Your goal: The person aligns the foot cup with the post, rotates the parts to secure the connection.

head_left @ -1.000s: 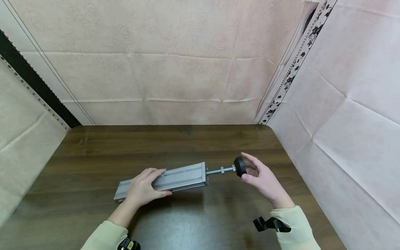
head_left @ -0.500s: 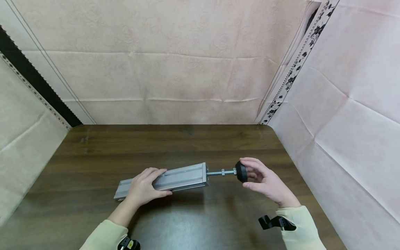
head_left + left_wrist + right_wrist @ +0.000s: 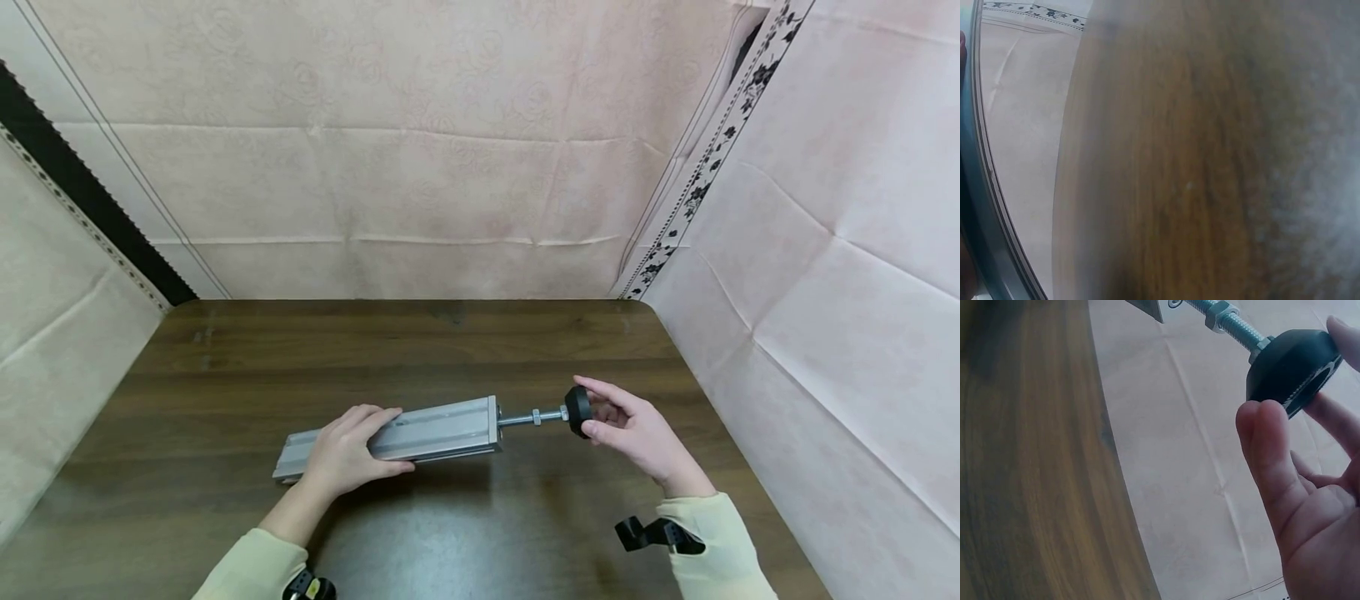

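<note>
A silver-grey aluminium profile point(image 3: 450, 429) lies across the middle of the head view, tilted slightly up to the right. My left hand point(image 3: 347, 450) grips it near its left part, thumb on the near side. From its right end sticks a threaded rod point(image 3: 516, 421) with a hex nut point(image 3: 536, 417) partway along. A black levelling foot point(image 3: 577, 412) caps the rod. My right hand point(image 3: 636, 427) pinches the foot's rim between thumb and fingers, seen closely in the right wrist view with the foot point(image 3: 1288, 365) hollow underneath. The left wrist view catches only the profile's edge point(image 3: 991, 212).
A brown wood-grain tabletop point(image 3: 405, 342) lies beneath. Pale cloth hangs behind as a back wall point(image 3: 450, 192), with more cloth at the left point(image 3: 60, 367) and right point(image 3: 847, 317). Black camera mounts sit at both wrists, the right one point(image 3: 660, 535) jutting inward.
My right hand shifted right and its fingers spread on the foot, then closed in on its rim again. The profile's right end dipped slightly. My left hand keeps its grip.
</note>
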`<state>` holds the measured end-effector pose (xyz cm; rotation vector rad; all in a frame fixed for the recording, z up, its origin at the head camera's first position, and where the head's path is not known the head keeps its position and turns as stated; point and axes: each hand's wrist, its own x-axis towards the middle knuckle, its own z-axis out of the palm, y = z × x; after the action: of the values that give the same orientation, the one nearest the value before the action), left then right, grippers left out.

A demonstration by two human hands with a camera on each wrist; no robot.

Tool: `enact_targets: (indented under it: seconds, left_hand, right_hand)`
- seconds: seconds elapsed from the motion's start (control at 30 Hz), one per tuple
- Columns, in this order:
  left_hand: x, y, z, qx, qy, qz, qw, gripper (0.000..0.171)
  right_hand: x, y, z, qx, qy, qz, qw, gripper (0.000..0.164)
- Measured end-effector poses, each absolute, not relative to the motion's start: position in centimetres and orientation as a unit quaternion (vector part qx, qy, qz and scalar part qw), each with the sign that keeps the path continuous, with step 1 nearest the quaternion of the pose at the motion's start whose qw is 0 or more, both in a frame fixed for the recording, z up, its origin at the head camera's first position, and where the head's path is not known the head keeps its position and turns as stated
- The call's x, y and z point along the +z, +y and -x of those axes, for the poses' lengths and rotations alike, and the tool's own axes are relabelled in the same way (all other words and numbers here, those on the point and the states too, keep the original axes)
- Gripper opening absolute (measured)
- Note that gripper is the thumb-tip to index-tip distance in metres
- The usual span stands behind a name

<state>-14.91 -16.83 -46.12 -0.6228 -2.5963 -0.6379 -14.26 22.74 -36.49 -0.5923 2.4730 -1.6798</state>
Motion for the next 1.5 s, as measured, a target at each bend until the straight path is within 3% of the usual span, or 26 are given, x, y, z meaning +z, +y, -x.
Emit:
enact_targets:
  seconds: [0.33,0.7,1.03,1.2,1.33,1.5]
  left_hand:
    - [-46.1,-16.6,15.0,-0.225,-0.922,0.235,0.209,0.077]
    - [-46.3,-16.6,15.2,-0.228,-0.923,0.231,0.208,0.077]
    - [-46.4,-16.5,15.2,-0.232,-0.924,0.231,0.196,0.076]
    - [-46.4,-16.5,15.3,-0.233,-0.925,0.230,0.193,0.076]
    - [-46.4,-16.5,15.3,-0.233,-0.925,0.232,0.192,0.076]
    - [-46.2,-16.5,15.4,-0.236,-0.926,0.228,0.184,0.076]
  right_hand:
    - [-36.7,22.4,14.3,-0.583,0.799,0.127,0.073,0.048]
    - [-37.3,22.6,14.5,-0.577,0.804,0.133,0.055,0.046]
    - [-38.2,24.1,14.3,-0.545,0.794,0.265,0.062,0.085]
    - [-38.7,24.4,14.4,-0.547,0.765,0.337,0.043,0.072]
    - [-38.6,24.4,14.4,-0.554,0.765,0.325,0.034,0.062]
    - [-38.5,24.2,14.5,-0.546,0.786,0.290,0.026,0.062]
